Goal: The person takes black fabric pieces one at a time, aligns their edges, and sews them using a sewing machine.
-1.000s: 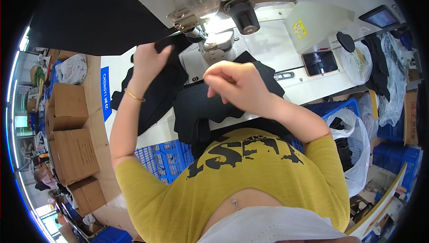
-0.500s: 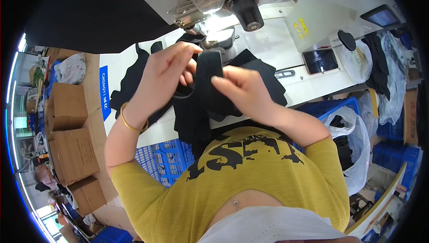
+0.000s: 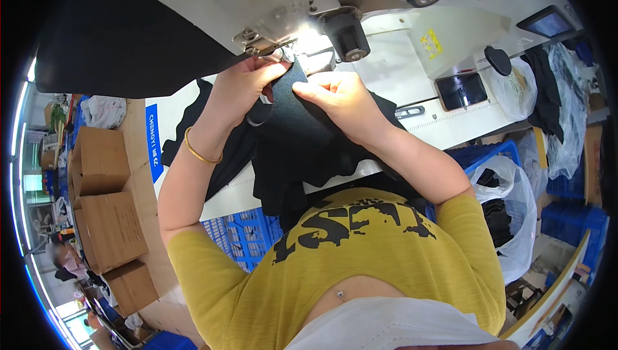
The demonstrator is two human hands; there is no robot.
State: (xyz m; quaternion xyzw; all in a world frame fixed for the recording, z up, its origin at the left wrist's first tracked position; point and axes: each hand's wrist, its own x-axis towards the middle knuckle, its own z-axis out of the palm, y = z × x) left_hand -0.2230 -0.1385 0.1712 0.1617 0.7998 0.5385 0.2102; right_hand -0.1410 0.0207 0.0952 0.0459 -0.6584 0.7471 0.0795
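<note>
Black fabric [image 3: 302, 137] drapes over the white table of a sewing machine [image 3: 380, 31] and hangs past its front edge. My left hand [image 3: 248, 83] pinches the fabric's upper edge close under the lit needle area, whose parts are partly hidden by the fingers and glare. To its right, my right hand [image 3: 338, 100] grips the same piece with the thumb pressed on top. Between both hands the fabric is drawn up into a narrow band. More black cloth [image 3: 212, 150] lies left of it, behind my left forearm.
At the table's right side lie a phone [image 3: 461, 90] and a small metal tool [image 3: 410, 112]. Below the table stand blue crates [image 3: 241, 234], and a white plastic bag [image 3: 515, 215] with black pieces. Cardboard boxes [image 3: 112, 231] line the left floor; a person [image 3: 67, 260] sits beyond.
Both hands have moved up toward the needle area with the fabric. The cloth between them now lies flatter, and my right hand has come closer to the machine head.
</note>
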